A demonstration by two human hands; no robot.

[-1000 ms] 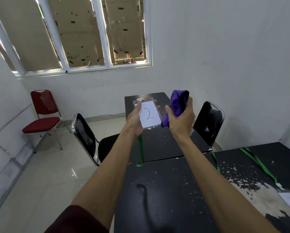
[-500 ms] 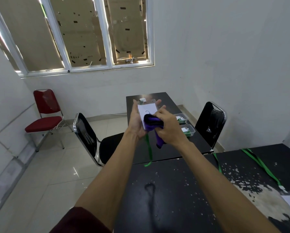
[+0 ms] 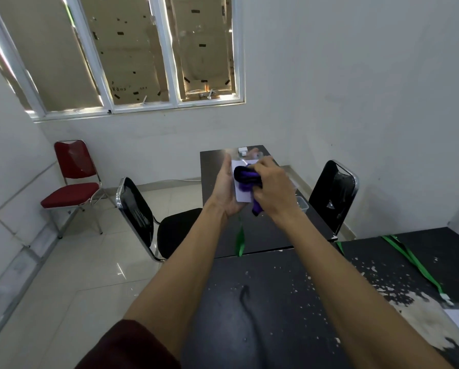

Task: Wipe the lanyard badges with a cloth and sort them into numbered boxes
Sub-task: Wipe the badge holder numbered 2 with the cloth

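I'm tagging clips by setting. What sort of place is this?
Probably a plain office or meeting room: black rectangular tables pushed together, a black padded chair with a chrome frame beside them, a red padded chair by the bare white wall, and a white-framed window covered by brown cardboard.

- No words or numbers can be read.
- The white card in the badge (image 3: 241,198) has its face hidden under the purple cloth (image 3: 247,178).
- Up and left of the badge, the brown cardboard (image 3: 132,62) in the window has small dark print, too blurry to read.
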